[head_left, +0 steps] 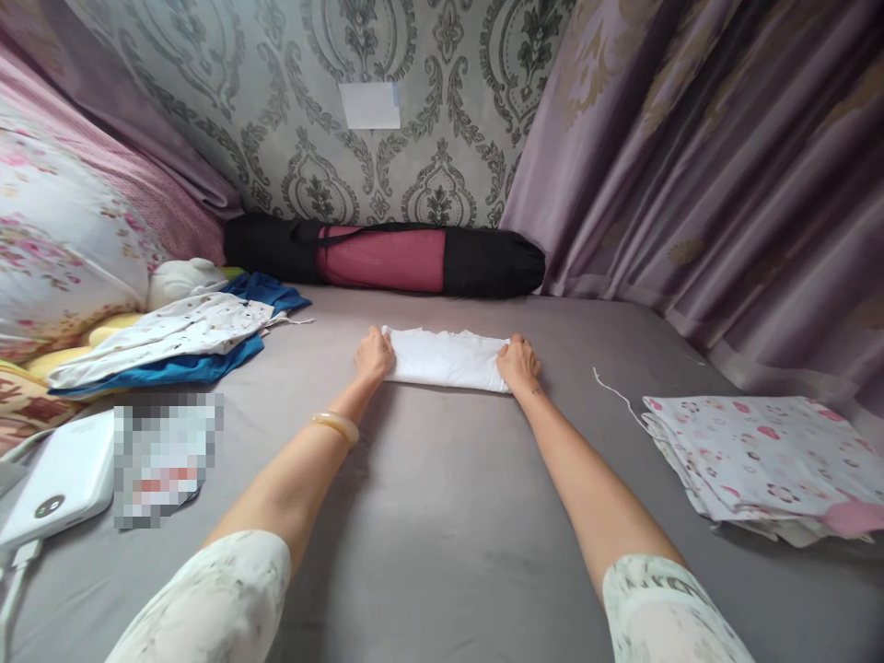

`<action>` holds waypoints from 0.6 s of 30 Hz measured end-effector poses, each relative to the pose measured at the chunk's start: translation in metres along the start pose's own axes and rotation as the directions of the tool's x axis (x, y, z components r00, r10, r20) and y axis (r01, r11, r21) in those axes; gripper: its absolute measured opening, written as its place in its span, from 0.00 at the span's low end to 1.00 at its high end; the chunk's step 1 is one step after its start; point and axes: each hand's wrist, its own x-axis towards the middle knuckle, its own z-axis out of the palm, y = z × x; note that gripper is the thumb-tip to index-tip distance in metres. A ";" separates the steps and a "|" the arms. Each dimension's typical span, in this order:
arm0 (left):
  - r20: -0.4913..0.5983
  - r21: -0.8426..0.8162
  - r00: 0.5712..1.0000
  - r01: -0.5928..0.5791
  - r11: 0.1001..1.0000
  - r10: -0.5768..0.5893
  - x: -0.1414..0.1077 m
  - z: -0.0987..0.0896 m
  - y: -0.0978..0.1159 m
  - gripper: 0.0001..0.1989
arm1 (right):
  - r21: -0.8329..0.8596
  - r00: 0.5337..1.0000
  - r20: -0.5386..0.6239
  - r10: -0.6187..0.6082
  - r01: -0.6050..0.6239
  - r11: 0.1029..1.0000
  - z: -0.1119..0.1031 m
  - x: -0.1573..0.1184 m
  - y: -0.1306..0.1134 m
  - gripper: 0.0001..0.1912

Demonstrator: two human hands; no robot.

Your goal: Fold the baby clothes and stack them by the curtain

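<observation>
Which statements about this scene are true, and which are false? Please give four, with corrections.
1. The left hand and right hand both grip the folded white cloth. True.
2. The bangle circles the right forearm. False: the bangle is on the left forearm.
3. The black-and-pink mat bag lies by the patterned wall. True.
4. The white power bank lies right of the hands. False: the white power bank lies left.

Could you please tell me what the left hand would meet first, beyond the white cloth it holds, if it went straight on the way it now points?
The left hand would likely meet the long black-and-pink bag at its pink middle, though depth is unclear.
</observation>
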 end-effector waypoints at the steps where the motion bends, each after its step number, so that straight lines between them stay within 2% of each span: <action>1: 0.000 0.006 1.000 0.002 1.000 -0.002 0.000 -0.001 0.000 0.16 | -0.025 1.000 -0.004 -0.005 0.005 1.000 -0.001 0.000 -0.001 0.17; 3: -0.017 0.030 1.000 -0.014 0.999 0.014 -0.001 -0.003 0.003 0.16 | -0.085 0.997 -0.044 -0.064 0.060 0.995 -0.005 0.001 -0.003 0.18; 5: -0.074 0.083 0.995 -0.066 0.994 0.072 -0.005 -0.007 0.007 0.15 | -0.128 0.975 -0.078 -0.209 0.198 0.972 -0.008 0.002 -0.009 0.19; 7: -0.121 0.151 0.974 -0.172 0.973 0.191 -0.013 -0.011 0.014 0.15 | -0.121 0.926 -0.031 -0.376 0.370 0.921 -0.009 0.003 -0.018 0.21; 9: -0.082 0.189 0.933 -0.331 0.924 0.351 -0.023 -0.012 0.022 0.14 | -0.085 0.880 0.063 -0.471 0.475 0.876 -0.007 0.004 -0.030 0.21; 12: 0.059 0.133 0.830 -0.557 0.820 0.554 -0.037 -0.009 0.031 0.13 | -0.081 0.873 0.193 -0.448 0.470 0.879 -0.002 0.007 -0.044 0.18; 14: 0.109 0.074 0.787 -0.616 0.784 0.607 -0.042 -0.005 0.033 0.13 | -0.100 0.881 0.248 -0.403 0.437 0.894 0.001 0.010 -0.050 0.17; 16: 0.129 0.036 0.776 -0.626 0.779 0.617 -0.043 -0.001 0.033 0.14 | -0.096 0.884 0.280 -0.375 0.414 0.905 0.002 0.014 -0.052 0.16; 18: 0.153 0.018 0.784 -0.611 0.791 0.602 -0.042 0.001 0.031 0.16 | -0.076 0.886 0.298 -0.356 0.394 0.916 0.001 0.018 -0.053 0.15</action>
